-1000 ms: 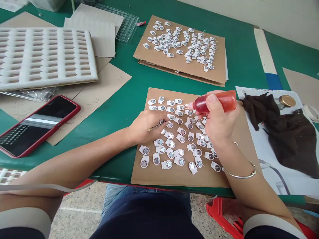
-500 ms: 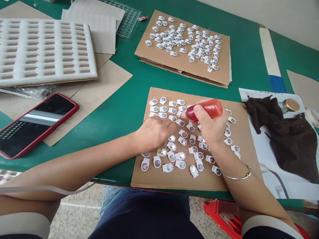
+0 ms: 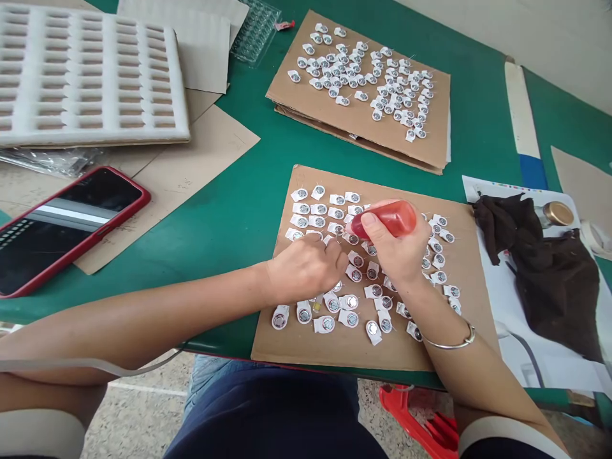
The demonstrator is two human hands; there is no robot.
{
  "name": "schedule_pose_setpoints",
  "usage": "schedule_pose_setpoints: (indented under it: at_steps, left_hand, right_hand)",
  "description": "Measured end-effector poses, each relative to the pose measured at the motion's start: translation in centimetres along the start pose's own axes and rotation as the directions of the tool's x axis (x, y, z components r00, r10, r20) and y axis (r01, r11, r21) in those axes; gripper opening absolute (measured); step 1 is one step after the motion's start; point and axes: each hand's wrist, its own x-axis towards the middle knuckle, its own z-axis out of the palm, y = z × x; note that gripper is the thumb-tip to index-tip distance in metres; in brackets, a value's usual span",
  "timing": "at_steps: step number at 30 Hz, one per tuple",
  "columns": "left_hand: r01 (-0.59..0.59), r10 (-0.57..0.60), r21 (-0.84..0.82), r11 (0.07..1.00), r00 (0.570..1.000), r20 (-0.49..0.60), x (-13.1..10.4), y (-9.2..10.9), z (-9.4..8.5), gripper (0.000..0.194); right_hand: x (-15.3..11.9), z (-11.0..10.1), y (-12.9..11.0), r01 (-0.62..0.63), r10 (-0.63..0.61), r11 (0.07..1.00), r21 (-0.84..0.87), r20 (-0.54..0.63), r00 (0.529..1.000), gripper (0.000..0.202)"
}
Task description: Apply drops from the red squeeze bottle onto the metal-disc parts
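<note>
My right hand (image 3: 406, 252) is closed round a small red squeeze bottle (image 3: 385, 218), held tilted with its narrow end towards the lower left. That end is just above the small round silver-faced parts with white tabs (image 3: 350, 301), laid out on a brown cardboard sheet (image 3: 459, 344). My left hand (image 3: 306, 268) is low over the left side of the same sheet. Its fingers are curled, and what they hold is hidden under them. A small yellow spot (image 3: 317, 306) shows just below this hand; I cannot tell what it belongs to.
Behind, a cardboard stack (image 3: 287, 95) bears many similar parts. To the left are a white foam tray (image 3: 109, 76) and a red-cased phone (image 3: 71, 229). A dark cloth (image 3: 564, 280) and a jar with a gold lid (image 3: 558, 213) lie to the right on white paper.
My left hand has shifted a little right and towards me, and the yellow spot with it. The red bottle has moved slightly down and left. The whole view has shifted a little.
</note>
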Motion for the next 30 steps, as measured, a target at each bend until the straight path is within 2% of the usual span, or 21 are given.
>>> schedule_pose_setpoints:
  at_steps: [9,14,30]
  left_hand:
    - [0.01,-0.01,-0.005,1.0,1.0,-0.015,0.03,0.01,0.11,0.019]
    - [-0.001,0.002,-0.035,0.999,1.0,0.03,0.06,-0.01,-0.05,0.023]
    - [0.004,-0.004,-0.029,1.0,1.0,0.004,0.12,-0.12,-0.17,0.021]
  right_hand:
    - [-0.04,0.12,0.17,0.04,-0.039,0.997,-0.063,0.005,0.999,0.021]
    - [-0.07,0.21,0.23,0.04,-0.04,0.997,-0.059,0.007,0.999,0.02]
    - [0.04,0.42,0.19,0.058,-0.059,0.997,-0.05,-0.009,0.998,0.018]
